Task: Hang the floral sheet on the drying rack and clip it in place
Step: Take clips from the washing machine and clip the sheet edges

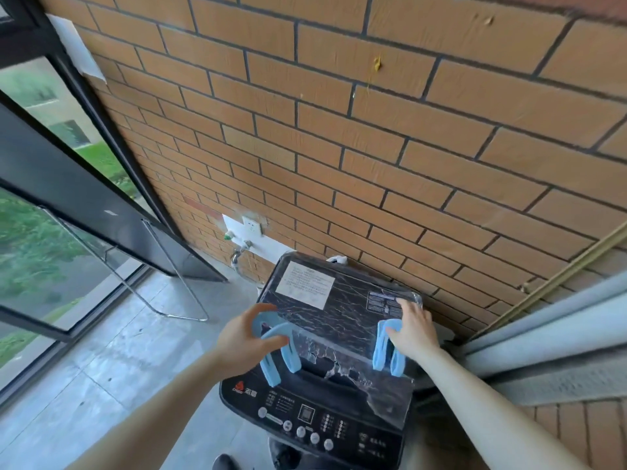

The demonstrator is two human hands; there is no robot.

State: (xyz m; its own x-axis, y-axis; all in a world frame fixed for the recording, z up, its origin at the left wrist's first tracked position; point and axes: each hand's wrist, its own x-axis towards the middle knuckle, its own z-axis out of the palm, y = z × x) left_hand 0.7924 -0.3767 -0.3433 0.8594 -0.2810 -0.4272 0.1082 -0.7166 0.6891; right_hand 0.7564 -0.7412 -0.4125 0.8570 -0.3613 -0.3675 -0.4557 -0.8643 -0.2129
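Two blue clips, one per hand, above washing machine.

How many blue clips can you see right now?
2: one clip gripped by the left hand, one clip under the right hand, both over the washing machine.

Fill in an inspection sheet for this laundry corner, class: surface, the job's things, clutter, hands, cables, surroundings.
Surface: washing machine lid, dark, wrapped in clear film, two printed labels.
Job's things: two large blue clips; left clip, right clip. Drying rack stands by the window. Floral sheet: nothing seen.
Clutter: nothing seen.
Hands: left hand grips the left clip; right hand holds the right clip.
Cables: nothing seen.
Surroundings: brick wall, wall socket, taps, open window.
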